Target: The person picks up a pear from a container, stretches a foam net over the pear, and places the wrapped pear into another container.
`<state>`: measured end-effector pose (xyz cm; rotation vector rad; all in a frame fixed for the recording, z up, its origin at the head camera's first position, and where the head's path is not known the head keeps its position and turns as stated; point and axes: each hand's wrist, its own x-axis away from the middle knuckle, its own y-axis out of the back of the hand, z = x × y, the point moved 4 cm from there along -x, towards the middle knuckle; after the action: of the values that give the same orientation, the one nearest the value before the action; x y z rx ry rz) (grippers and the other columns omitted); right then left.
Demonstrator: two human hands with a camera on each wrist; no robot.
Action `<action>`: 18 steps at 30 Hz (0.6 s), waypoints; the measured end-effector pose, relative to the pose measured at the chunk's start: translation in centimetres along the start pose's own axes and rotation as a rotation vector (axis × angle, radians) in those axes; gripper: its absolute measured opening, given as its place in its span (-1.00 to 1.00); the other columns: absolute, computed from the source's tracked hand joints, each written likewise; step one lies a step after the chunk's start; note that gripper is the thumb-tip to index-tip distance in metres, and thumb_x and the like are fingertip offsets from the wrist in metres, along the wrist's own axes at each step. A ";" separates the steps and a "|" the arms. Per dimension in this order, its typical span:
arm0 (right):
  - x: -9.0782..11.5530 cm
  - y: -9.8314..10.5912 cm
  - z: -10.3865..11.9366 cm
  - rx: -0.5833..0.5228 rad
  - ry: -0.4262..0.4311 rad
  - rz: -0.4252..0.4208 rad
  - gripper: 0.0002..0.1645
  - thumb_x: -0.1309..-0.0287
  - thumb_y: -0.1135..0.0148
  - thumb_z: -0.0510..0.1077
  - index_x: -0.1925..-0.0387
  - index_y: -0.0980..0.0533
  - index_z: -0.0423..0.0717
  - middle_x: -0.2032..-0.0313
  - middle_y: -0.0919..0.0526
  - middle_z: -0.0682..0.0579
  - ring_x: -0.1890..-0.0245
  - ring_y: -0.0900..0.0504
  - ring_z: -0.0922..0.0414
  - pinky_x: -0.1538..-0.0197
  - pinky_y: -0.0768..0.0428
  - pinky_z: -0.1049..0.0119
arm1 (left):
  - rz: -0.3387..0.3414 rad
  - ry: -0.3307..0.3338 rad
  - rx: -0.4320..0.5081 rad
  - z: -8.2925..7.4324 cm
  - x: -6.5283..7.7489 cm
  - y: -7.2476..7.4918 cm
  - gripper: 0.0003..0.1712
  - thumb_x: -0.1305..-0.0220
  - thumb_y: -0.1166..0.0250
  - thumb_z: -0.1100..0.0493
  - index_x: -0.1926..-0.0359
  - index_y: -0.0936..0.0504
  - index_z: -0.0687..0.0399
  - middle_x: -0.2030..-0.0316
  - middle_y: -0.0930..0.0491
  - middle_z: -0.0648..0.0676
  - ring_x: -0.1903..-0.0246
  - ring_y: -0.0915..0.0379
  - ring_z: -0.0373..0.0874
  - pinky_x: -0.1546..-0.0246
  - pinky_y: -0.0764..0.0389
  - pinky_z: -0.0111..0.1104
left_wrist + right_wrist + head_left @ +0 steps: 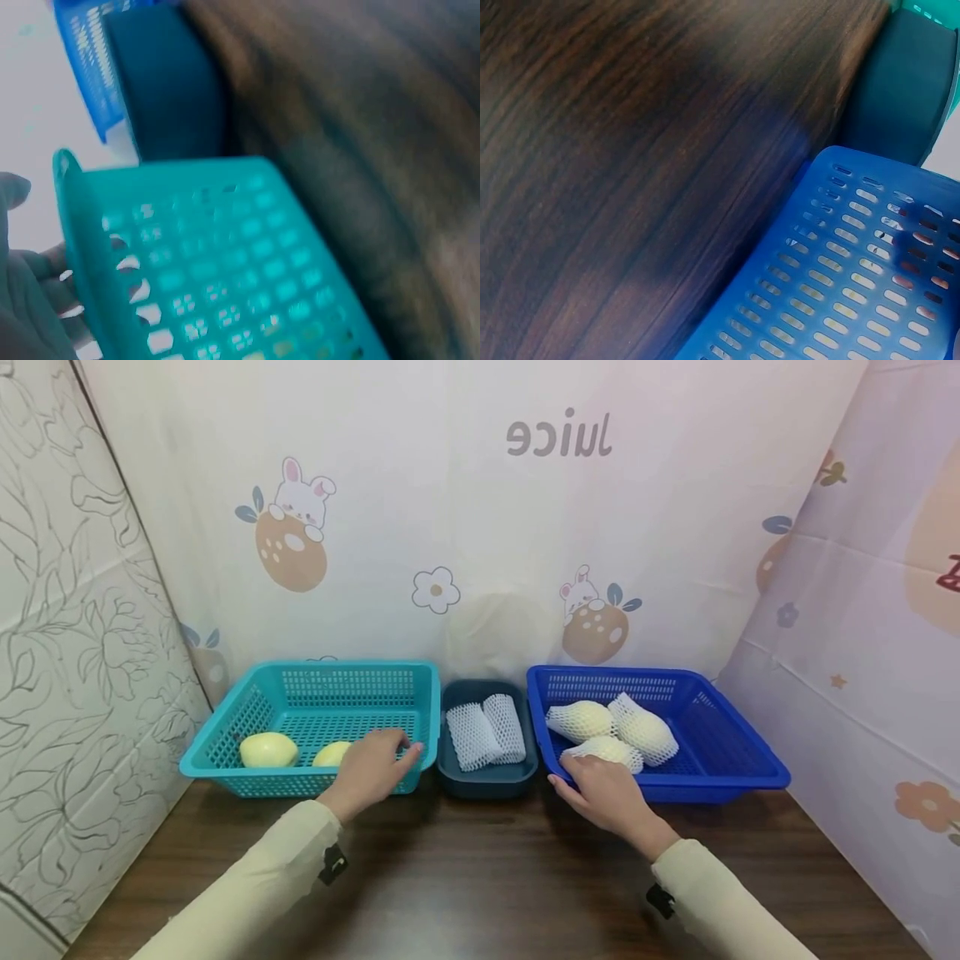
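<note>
Over the front of the teal basket, the left hand partly hides one yellow fruit; another lies to its left. The left wrist view adds the thumb standing apart from the fingers, glimpsed through the mesh. At the blue basket, the right hand reaches over the rim to the nearest net-wrapped fruit; whether its fingers grip, I cannot tell. Only the head view shows two foam sleeves in the dark box between the baskets.
</note>
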<state>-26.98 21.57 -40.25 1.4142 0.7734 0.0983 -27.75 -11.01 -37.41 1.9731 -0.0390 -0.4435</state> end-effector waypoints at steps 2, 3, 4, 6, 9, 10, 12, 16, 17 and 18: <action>0.0 0.0 0.0 -0.001 -0.001 -0.003 -0.71 -0.24 -0.15 0.11 0.41 -0.48 -0.02 0.58 -0.45 0.13 0.58 -0.42 0.18 0.54 -0.38 0.30 | -0.043 0.046 0.009 0.7 0.0 1.1 -0.68 -0.35 -0.13 -0.05 0.23 -0.61 0.11 0.38 -0.58 0.03 0.44 -0.45 -0.10 0.50 -0.51 -0.24; 0.1 0.0 0.0 -0.001 -0.001 -0.003 -0.71 -0.24 -0.15 0.11 0.41 -0.48 -0.01 0.59 -0.44 0.14 0.58 -0.40 0.19 0.54 -0.37 0.31 | -0.065 0.068 0.004 1.0 0.1 1.7 -0.68 -0.35 -0.14 -0.03 0.21 -0.61 0.14 0.34 -0.60 0.07 0.42 -0.47 -0.09 0.49 -0.52 -0.22; 0.1 0.0 0.0 -0.001 -0.003 -0.003 -0.71 -0.24 -0.14 0.11 0.41 -0.48 -0.01 0.59 -0.43 0.14 0.59 -0.39 0.20 0.54 -0.36 0.32 | -0.080 0.090 -0.001 1.5 0.2 2.2 -0.69 -0.34 -0.14 0.00 0.19 -0.60 0.16 0.30 -0.61 0.11 0.42 -0.48 -0.07 0.51 -0.52 -0.22; 0.1 0.0 0.0 0.000 -0.002 -0.008 -0.71 -0.24 -0.14 0.11 0.41 -0.48 -0.01 0.59 -0.43 0.15 0.59 -0.38 0.20 0.54 -0.36 0.32 | -0.098 0.127 -0.016 2.6 0.5 3.3 -0.66 -0.34 -0.13 0.02 0.14 -0.59 0.22 0.25 -0.62 0.18 0.42 -0.51 -0.04 0.57 -0.51 -0.22; 0.2 0.0 0.1 0.004 0.005 -0.023 -0.71 -0.23 -0.15 0.10 0.41 -0.47 -0.01 0.60 -0.43 0.14 0.60 -0.38 0.20 0.55 -0.36 0.32 | -0.071 0.202 -0.036 4.7 0.9 4.7 -0.58 -0.37 -0.07 0.01 0.03 -0.55 0.30 0.16 -0.59 0.26 0.46 -0.50 -0.02 0.63 -0.47 -0.23; 0.2 0.0 0.2 0.004 0.007 -0.029 -0.71 -0.23 -0.15 0.10 0.42 -0.47 -0.02 0.60 -0.43 0.14 0.60 -0.38 0.20 0.56 -0.35 0.32 | -0.057 0.229 -0.038 5.5 1.1 5.2 -0.55 -0.38 -0.05 0.00 0.00 -0.52 0.32 0.13 -0.57 0.29 0.45 -0.50 -0.01 0.64 -0.46 -0.23; 0.1 0.0 0.2 0.006 0.011 -0.036 -0.71 -0.22 -0.16 0.10 0.42 -0.46 -0.02 0.60 -0.42 0.13 0.60 -0.38 0.19 0.56 -0.35 0.32 | -0.034 0.284 -0.045 7.2 1.3 6.0 -0.50 -0.39 -0.02 -0.01 -0.06 -0.47 0.38 0.09 -0.52 0.34 0.42 -0.49 0.06 0.61 -0.47 -0.17; 0.1 0.0 0.2 0.008 0.004 -0.038 -0.71 -0.22 -0.16 0.10 0.42 -0.46 -0.01 0.60 -0.43 0.13 0.60 -0.37 0.19 0.56 -0.35 0.32 | -0.025 0.398 -0.078 10.5 1.8 7.3 -0.42 -0.38 -0.02 0.01 -0.08 -0.35 0.54 0.06 -0.37 0.47 0.21 -0.41 0.32 0.42 -0.46 0.05; 0.1 0.0 0.1 0.009 0.001 -0.036 -0.71 -0.22 -0.16 0.11 0.42 -0.46 -0.01 0.60 -0.43 0.13 0.60 -0.37 0.19 0.56 -0.35 0.32 | -0.025 0.423 -0.094 11.2 2.0 7.5 -0.41 -0.37 -0.03 0.02 -0.05 -0.33 0.58 0.08 -0.34 0.50 0.18 -0.38 0.37 0.39 -0.45 0.10; 0.1 0.0 0.1 0.012 -0.002 -0.033 -0.70 -0.22 -0.16 0.11 0.42 -0.46 -0.01 0.59 -0.44 0.12 0.60 -0.38 0.19 0.56 -0.35 0.32 | -0.021 0.451 -0.108 11.9 2.2 7.6 -0.40 -0.36 -0.04 0.02 -0.02 -0.32 0.62 0.11 -0.32 0.52 0.18 -0.36 0.40 0.39 -0.44 0.12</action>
<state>-26.85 21.51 -40.30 1.4120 0.7967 0.0672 -28.30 -25.16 -35.69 1.9263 0.2850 -0.0055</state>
